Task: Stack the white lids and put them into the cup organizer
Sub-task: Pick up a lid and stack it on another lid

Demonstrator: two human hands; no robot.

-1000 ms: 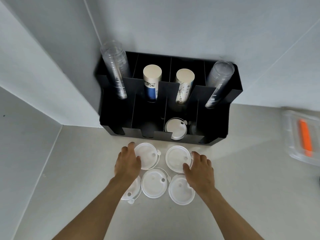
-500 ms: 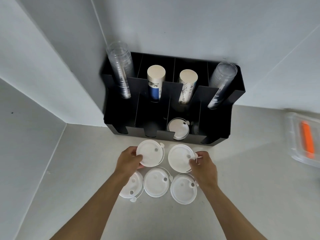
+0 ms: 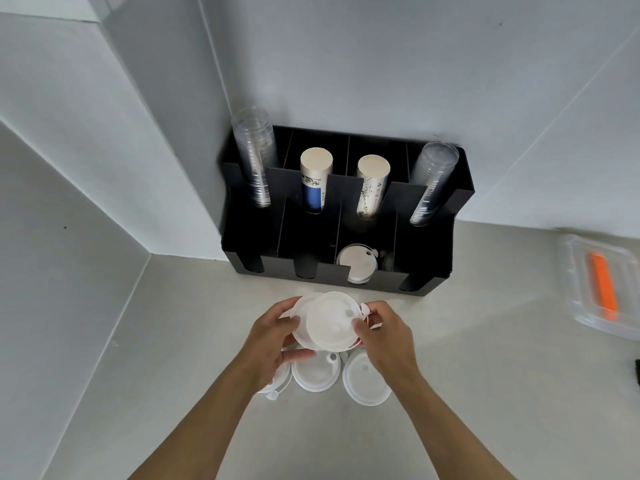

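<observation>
No text can be read; the printing on the two paper cup stacks (image 3: pixel 313 183) is too small.

A café-style drinks counter: black cup organizer (image 3: pixel 429 271) holding stacked disposable cups (image 3: pixel 254 157) on a pale countertop (image 3: pixel 485 375).

Soft, even, cool light; the black organizer (image 3: pixel 346 237) stays dark inside. Wide-angle bending shows at the edges, and the clear container (image 3: pixel 602 289) at three o'clock is motion-blurred.

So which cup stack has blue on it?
The paper cup stack second from the left in the black organizer. Its neighbour has only dark drawings, and the outer two are clear.
</observation>
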